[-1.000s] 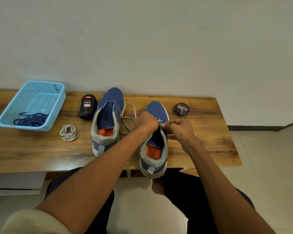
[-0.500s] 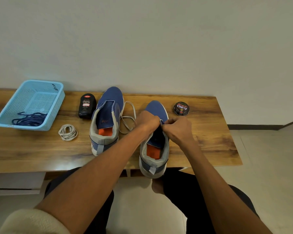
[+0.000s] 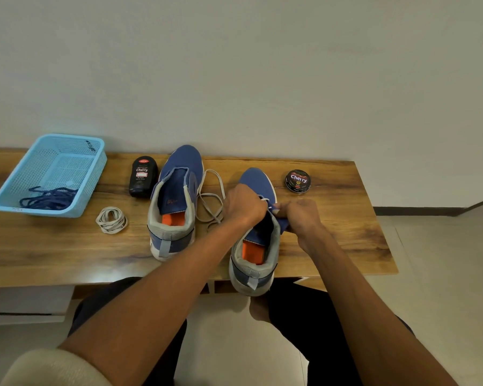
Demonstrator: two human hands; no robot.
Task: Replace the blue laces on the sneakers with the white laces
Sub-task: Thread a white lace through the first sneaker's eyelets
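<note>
Head view: a person sits at a wooden table [image 3: 53, 246] with both forearms reaching toward 12 o'clock. Both hands meet over the right sneaker [image 3: 255, 240], which stands at the table's near edge, heel toward the person, orange insole showing. The left hand [image 3: 244, 204] lies curled over the shoe's lacing area, its fingertips hidden, so what it grips cannot be told for sure. The right hand [image 3: 301, 215] is clenched at the shoe's 3 o'clock side, pinching the blue edge of the upper beside a short white lace [image 3: 266, 201] that shows between the two hands.

At 9 o'clock from that shoe stands the left sneaker [image 3: 176, 199], unlaced, toe toward the wall. A loose white lace strand [image 3: 211, 196] loops on the table between the two shoes. A coiled white lace [image 3: 111, 220] lies at 9 o'clock of the left sneaker. Farther toward 9 o'clock sits a light blue basket [image 3: 11, 179] holding the blue laces [image 3: 49, 197] in a heap. A black polish bottle [image 3: 142, 176] lies just beside the left sneaker's toe half, and a round polish tin [image 3: 297, 181] sits at 1 o'clock of the right sneaker.
</note>
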